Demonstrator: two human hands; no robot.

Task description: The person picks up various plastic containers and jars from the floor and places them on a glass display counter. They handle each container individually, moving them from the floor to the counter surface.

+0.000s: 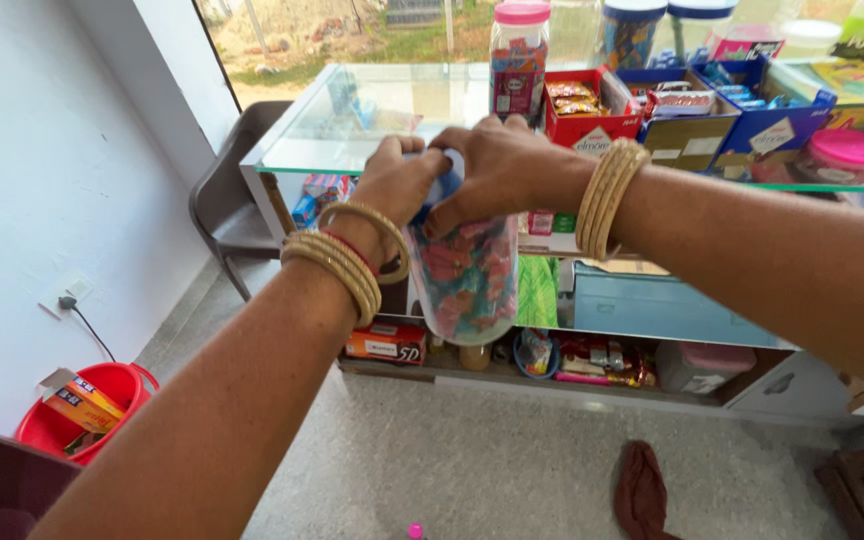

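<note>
Both hands are closed around the top of a clear plastic jar (464,280), which is held in the air in front of the body, tilted slightly, its body hanging below the hands. The left hand (397,185) is wrapped around the neck on its own side, fingers curled shut; the right hand (492,170) is clamped over the blue lid (444,185), of which only a sliver is seen between the two. The jar is filled with pink and teal wrapped sweets. Gold bangles (607,200) are worn on both wrists.

Judged from the opposed grip, the lid is being turned at this step; whether it is being loosened or tightened cannot be told. For the next move, a firm hold by the left hand would be called for while the right hand twists, and the jar would best be brought upright so that nothing spills.

Beyond the hands a glass counter (352,130) is seen, with a pink-lidded jar (519,60) and boxes of snacks on it. Below and to the left of the left forearm a red bucket (92,410) stands on the floor.
</note>
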